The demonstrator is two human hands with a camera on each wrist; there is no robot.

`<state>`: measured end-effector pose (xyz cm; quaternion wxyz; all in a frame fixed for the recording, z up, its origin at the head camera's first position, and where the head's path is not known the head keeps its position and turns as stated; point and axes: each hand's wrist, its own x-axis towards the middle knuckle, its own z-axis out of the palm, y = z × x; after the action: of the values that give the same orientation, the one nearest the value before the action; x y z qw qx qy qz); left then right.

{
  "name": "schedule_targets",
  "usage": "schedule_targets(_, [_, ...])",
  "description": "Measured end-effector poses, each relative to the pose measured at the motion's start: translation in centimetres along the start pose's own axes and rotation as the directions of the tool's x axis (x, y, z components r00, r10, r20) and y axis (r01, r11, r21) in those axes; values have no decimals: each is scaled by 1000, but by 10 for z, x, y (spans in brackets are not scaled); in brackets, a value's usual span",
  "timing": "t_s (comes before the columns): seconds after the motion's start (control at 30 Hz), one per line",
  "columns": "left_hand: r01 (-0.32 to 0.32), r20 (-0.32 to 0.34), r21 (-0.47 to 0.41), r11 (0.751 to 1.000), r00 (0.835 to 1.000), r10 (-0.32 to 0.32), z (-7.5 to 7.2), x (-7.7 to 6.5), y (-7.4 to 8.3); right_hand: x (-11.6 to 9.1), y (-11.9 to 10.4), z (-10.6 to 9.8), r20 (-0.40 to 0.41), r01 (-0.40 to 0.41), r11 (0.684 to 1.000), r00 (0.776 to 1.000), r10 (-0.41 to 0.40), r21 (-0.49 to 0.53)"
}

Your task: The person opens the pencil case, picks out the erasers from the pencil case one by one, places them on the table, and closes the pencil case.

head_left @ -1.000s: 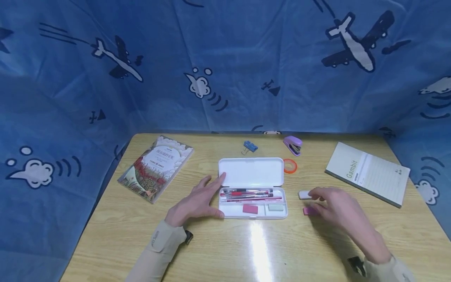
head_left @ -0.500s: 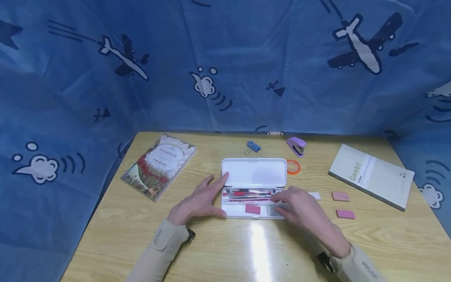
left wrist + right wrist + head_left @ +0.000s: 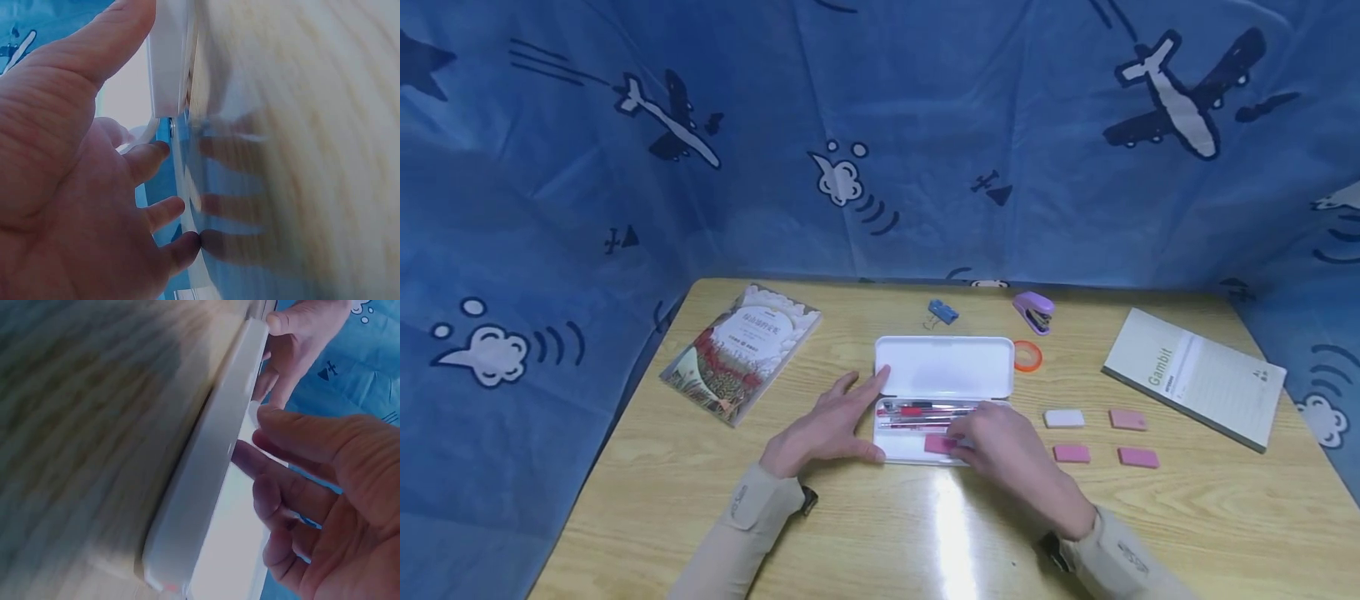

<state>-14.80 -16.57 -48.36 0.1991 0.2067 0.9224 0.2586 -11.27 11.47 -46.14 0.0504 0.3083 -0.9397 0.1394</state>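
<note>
A white pencil case [image 3: 945,367] stands with its lid raised, holding several pens [image 3: 917,410] in its upper compartment. My left hand [image 3: 827,429] spans its left side, index finger at the lid's edge and thumb at the front corner. The left wrist view shows these fingers spread and mostly straight. My right hand [image 3: 1003,442] reaches over the case's right half, its fingertips beside a pink eraser [image 3: 937,443] inside. In the right wrist view the thumb and fingers bend loosely, with a gap between thumb and index. This hand hides the small right compartment.
Right of the case lie a white eraser [image 3: 1064,418] and pink erasers [image 3: 1071,453]. A ring of orange tape [image 3: 1027,356], a purple stapler [image 3: 1034,311] and a blue binder clip [image 3: 943,312] lie behind. A book [image 3: 741,354] is at left, a notebook [image 3: 1195,377] at right.
My right hand has moved left from the erasers beside the case to the pink one inside, uncovering those on the table. The left hand keeps its place at the case.
</note>
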Motion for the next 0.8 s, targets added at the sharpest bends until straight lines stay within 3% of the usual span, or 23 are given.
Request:
schedule_targets(0.53, [-3, 1, 10, 1000, 1000, 3, 1, 1, 0, 14, -10, 15, 44, 24, 992, 999, -18, -123])
schedule_targets(0.8, [-9, 1, -1, 1000, 1000, 9, 0, 1, 0, 20, -11, 14, 92, 71, 995, 994, -64, -71])
